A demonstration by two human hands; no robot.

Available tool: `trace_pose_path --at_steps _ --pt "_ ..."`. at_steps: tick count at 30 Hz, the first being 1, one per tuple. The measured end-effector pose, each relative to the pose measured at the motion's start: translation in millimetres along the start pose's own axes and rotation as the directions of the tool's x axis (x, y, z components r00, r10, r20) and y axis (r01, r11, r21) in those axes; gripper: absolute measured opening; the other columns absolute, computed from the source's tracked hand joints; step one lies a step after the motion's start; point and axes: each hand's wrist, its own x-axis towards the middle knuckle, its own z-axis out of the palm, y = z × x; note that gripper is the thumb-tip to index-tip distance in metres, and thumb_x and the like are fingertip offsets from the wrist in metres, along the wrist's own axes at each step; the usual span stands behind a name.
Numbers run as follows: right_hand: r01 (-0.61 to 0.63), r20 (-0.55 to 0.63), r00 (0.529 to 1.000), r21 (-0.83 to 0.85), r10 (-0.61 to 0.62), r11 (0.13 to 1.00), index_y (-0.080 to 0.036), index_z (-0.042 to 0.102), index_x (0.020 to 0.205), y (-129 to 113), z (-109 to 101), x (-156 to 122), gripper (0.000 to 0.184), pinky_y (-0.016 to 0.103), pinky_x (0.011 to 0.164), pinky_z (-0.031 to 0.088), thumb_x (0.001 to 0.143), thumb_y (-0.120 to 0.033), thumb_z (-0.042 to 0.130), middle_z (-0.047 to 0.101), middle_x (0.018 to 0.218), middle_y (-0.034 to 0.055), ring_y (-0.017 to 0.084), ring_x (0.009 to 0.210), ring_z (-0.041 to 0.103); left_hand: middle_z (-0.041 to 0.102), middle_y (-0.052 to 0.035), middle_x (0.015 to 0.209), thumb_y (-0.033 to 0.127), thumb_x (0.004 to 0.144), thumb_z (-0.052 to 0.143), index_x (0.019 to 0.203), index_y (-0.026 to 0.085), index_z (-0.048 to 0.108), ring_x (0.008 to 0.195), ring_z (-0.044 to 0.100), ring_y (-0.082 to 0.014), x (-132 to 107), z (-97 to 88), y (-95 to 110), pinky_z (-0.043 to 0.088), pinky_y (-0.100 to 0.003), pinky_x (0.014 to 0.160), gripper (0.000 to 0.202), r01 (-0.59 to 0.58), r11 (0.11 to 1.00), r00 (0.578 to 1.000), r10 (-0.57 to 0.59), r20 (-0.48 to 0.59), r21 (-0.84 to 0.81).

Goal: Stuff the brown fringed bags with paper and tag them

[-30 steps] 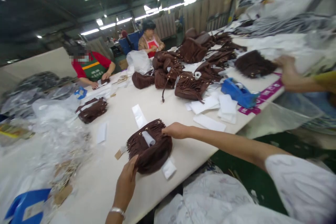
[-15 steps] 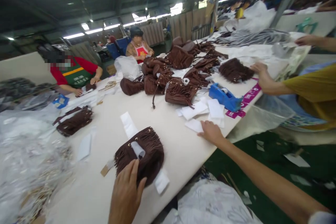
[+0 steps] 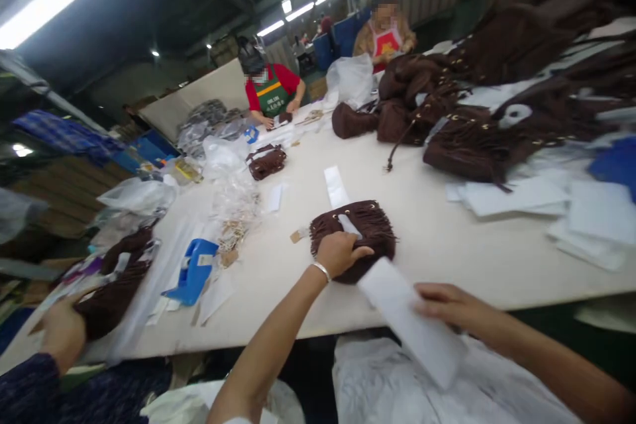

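Note:
A dark brown fringed bag with metal eyelets lies on the table in front of me. My left hand is on its front, fingers bent against it and the thumb stretched right. A pale strip sticks out by the fingers. My right hand pinches a folded white paper sheet between thumb and fingers, its far end close to the bag's lower edge. Behind the bag, a white paper strip pokes out. A small brown tag lies at its left side.
Brown bags are heaped at the back right, with white paper sheets before them. A blue tape dispenser stands left, near clear plastic bags. At far left a co-worker's hand holds another brown bag. Two people work across the table.
My right hand has lifted a white paper sheet off the stack and brought it beside the bag. My left hand stays on the bag. The view has turned left.

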Motion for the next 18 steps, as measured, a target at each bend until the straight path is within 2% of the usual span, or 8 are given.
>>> trace_pose_path --at_steps 1,2,3,5,8,11,14,18 --pt "-0.017 0.154 0.988 0.082 0.004 0.997 -0.015 0.068 0.092 -6.5 32.0 10.9 0.036 0.025 0.067 0.048 0.075 -0.048 0.069 0.069 0.093 0.0073 0.019 0.081 0.063 0.066 -0.0083 0.085 0.066 0.089 0.036 0.085 0.017 0.061 0.084 0.062 -0.0224 -1.4 0.2 -2.9 0.045 -0.032 0.073 0.055 -0.023 1.000 1.000 0.023 -0.003 -0.020" --pt "-0.038 0.234 0.972 0.159 0.000 0.987 -0.015 0.067 0.091 -10.4 57.3 24.0 0.034 0.021 0.063 0.048 0.072 -0.043 0.072 0.069 0.089 0.0054 0.015 0.075 0.062 0.066 -0.0078 0.087 0.064 0.090 0.038 0.087 0.017 0.061 0.086 0.062 -0.0220 -3.5 0.1 -6.5 0.046 -0.032 0.075 0.052 -0.043 0.998 0.999 0.042 -0.008 -0.037" --pt "-0.102 0.265 0.963 0.218 0.042 0.971 -0.015 0.066 0.091 -11.7 76.0 37.1 0.034 0.019 0.055 0.046 0.070 -0.040 0.074 0.067 0.078 0.0029 0.012 0.063 0.059 0.065 -0.0072 0.088 0.061 0.091 0.040 0.088 0.018 0.060 0.087 0.061 -0.0214 -6.4 -0.4 -10.6 0.046 -0.032 0.076 0.048 -0.059 0.997 0.998 0.058 -0.013 -0.051" --pt "-0.214 0.264 0.957 0.348 0.124 0.913 -0.014 0.063 0.095 -9.0 96.1 58.4 0.036 0.018 0.048 0.047 0.068 -0.035 0.075 0.065 0.070 0.0008 0.009 0.051 0.055 0.064 -0.0064 0.092 0.056 0.092 0.044 0.092 0.018 0.060 0.089 0.060 -0.0205 -14.5 -1.8 -19.0 0.047 -0.032 0.079 0.041 -0.076 0.995 0.997 0.074 -0.029 -0.070" --pt "-0.237 0.149 0.971 0.504 0.186 0.831 -0.013 0.059 0.096 -2.6 97.8 74.7 0.032 0.020 0.051 0.053 0.073 -0.031 0.072 0.066 0.069 0.0023 0.010 0.052 0.059 0.063 -0.0065 0.101 0.048 0.091 0.051 0.100 0.019 0.058 0.095 0.060 -0.0209 -30.4 -1.2 -31.2 0.048 -0.033 0.083 0.031 -0.079 0.993 0.995 0.073 -0.062 -0.092" --pt "-0.107 -0.055 0.982 0.618 0.179 0.779 -0.013 0.056 0.094 -2.3 87.1 80.2 0.025 0.022 0.057 0.057 0.079 -0.027 0.070 0.066 0.073 0.0033 0.010 0.058 0.063 0.063 -0.0070 0.109 0.039 0.088 0.059 0.111 0.020 0.056 0.101 0.060 -0.0221 -45.9 5.1 -42.4 0.050 -0.037 0.088 0.030 -0.071 0.989 0.994 0.059 -0.093 -0.128" --pt "0.018 -0.250 0.949 0.652 0.192 0.758 -0.013 0.054 0.093 -5.0 83.5 84.4 0.020 0.025 0.061 0.059 0.083 -0.024 0.067 0.067 0.077 0.0044 0.012 0.062 0.066 0.063 -0.0071 0.117 0.023 0.086 0.061 0.119 0.022 0.053 0.107 0.060 -0.0222 -58.7 14.7 -53.0 0.051 -0.039 0.093 0.035 -0.057 0.983 0.993 0.037 -0.113 -0.175" --pt "0.064 -0.323 0.918 0.693 0.230 0.718 -0.014 0.050 0.090 -6.3 97.1 95.5 0.017 0.033 0.070 0.062 0.086 -0.022 0.065 0.068 0.081 0.0076 0.018 0.074 0.071 0.061 -0.0072 0.127 0.005 0.083 0.052 0.129 0.022 0.048 0.115 0.058 -0.0204 -71.3 25.9 -66.5 0.050 -0.040 0.100 0.049 -0.055 0.972 0.992 0.028 -0.120 -0.230"
